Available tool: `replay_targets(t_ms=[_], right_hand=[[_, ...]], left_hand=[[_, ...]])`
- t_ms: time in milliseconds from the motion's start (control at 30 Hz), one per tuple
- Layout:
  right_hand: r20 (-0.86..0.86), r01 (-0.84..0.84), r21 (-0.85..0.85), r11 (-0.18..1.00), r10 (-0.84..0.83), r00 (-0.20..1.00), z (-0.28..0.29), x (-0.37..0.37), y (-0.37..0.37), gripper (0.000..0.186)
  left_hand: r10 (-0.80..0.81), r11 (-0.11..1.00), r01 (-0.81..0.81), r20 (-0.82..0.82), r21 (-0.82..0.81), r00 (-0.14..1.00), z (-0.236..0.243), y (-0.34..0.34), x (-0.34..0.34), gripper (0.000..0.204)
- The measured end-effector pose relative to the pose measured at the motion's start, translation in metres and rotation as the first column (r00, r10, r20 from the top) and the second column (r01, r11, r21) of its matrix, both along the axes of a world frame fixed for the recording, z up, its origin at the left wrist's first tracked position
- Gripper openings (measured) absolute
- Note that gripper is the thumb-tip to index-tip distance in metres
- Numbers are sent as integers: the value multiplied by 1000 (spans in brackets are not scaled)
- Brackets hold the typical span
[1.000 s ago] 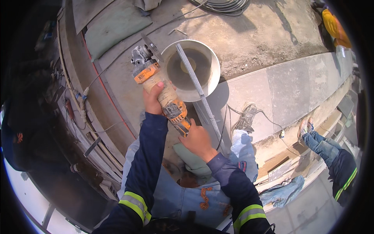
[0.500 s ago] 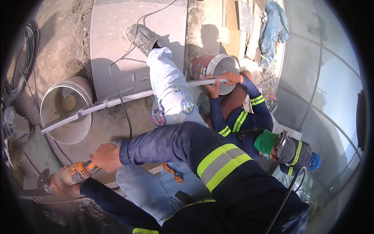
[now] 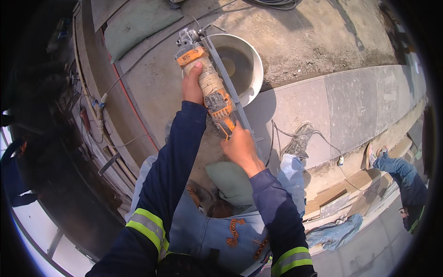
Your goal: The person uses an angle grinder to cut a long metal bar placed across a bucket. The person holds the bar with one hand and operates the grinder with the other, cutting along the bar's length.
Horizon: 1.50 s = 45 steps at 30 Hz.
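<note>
My left hand [image 3: 192, 85] is wrapped round the taped body of an orange, dusty angle grinder [image 3: 213, 80]. My right hand [image 3: 241, 145] grips its rear handle. The grinder's head sits at the upper end of a long grey metal strip [image 3: 233, 90], which lies across a white bucket [image 3: 256, 64] with grey, murky contents; whether disc and strip touch, I cannot tell. My foot in a grey shoe [image 3: 297, 143] rests on a pale board to the right, and a green sack [image 3: 230, 182] lies between my legs.
A green sack [image 3: 136, 30] and coiled cable [image 3: 272, 3] lie beyond the bucket. Cords cross the floor and boards. A co-worker's legs [image 3: 390, 164] are at the right, near stacked planks [image 3: 330, 201] and blue plastic [image 3: 341, 231]. Poles and dark clutter line the left.
Half a second ago my view was swung toward a co-worker holding the strip; it has swung back. Compared with a second ago, the grinder's head is higher and closer to the strip.
</note>
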State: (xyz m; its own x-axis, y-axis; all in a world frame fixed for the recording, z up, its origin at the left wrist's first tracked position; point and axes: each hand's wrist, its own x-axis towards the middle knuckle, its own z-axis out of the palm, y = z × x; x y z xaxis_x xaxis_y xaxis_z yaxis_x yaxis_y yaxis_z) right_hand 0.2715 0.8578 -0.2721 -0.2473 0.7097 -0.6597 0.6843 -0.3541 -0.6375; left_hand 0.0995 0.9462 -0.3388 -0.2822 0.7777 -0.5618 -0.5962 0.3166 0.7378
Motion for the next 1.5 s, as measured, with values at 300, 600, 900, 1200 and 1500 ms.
replay_targets(t_ms=[300,600,900,1200,1500], right_hand=[[67,0,20,1000,-2,998,-14,1,-5,53],[27,19,6,1000,-20,999,-15,-2,-6,53],[8,11,-3,1000,-11,1000,-15,-1,-6,50],[33,30,-42,999,-29,999,-13,0,-6,50],[66,6,-73,997,-2,998,-9,-3,1,52]], left_hand=[[-14,1000,14,6,8,1000,-34,4,5,47],[-12,1000,12,23,1,1000,-40,1,1,47],[0,1000,1,61,-23,998,-36,-2,2,45],[2,1000,-1,50,-21,999,-50,-5,1,45],[-15,998,21,118,-52,993,-44,-2,-2,50]])
